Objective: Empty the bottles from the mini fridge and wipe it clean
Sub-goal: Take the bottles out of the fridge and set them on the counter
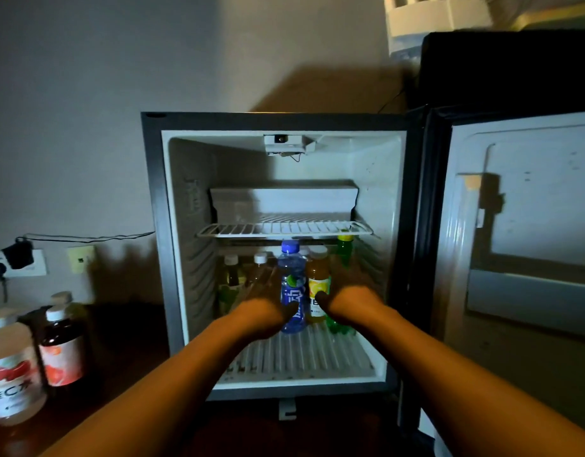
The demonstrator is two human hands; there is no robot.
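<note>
The mini fridge (156, 245) stands open, with several bottles on its lower floor. My left hand (264, 316) reaches in and curls round an amber bottle with a white cap (260, 268), its thumb beside the blue bottle (291, 275). My right hand (352, 308) wraps round the green bottle with a yellow cap (345, 250); its thumb lies against the orange juice bottle (318, 278). Another yellowish bottle (231, 275) stands at the far left. The fingers of both hands are mostly hidden.
The wire shelf (284, 229) above the bottles is bare. The fridge door (531, 225) hangs open to the right. Three bottles (62, 351) stand on the dark table at left. On the wall behind them is a socket with plugs (17, 262).
</note>
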